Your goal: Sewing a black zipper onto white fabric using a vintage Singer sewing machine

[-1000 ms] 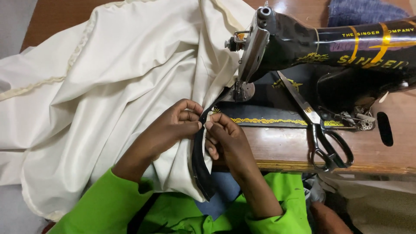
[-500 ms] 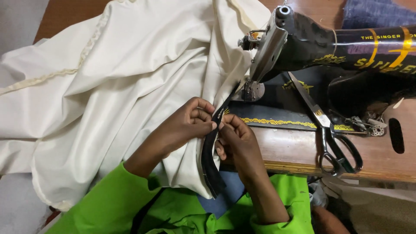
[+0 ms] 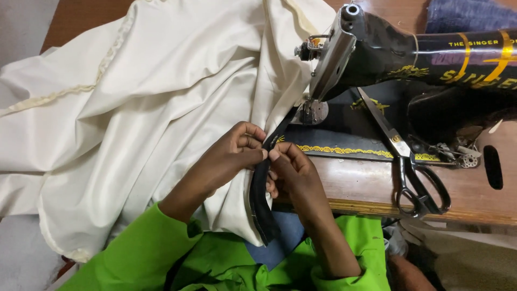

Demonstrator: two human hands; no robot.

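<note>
Black trim strip [image 3: 262,194] runs near-to-far toward the sewing machine [image 3: 377,59]; my left hand [image 3: 234,156] and right hand [image 3: 293,172] both pinch it against cream cloth [image 3: 134,108].

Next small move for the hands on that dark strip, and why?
Probably ease the dark strip toward the presser foot: both the left hand and right hand pinch it against the cream fabric edge, short of the foot.
</note>
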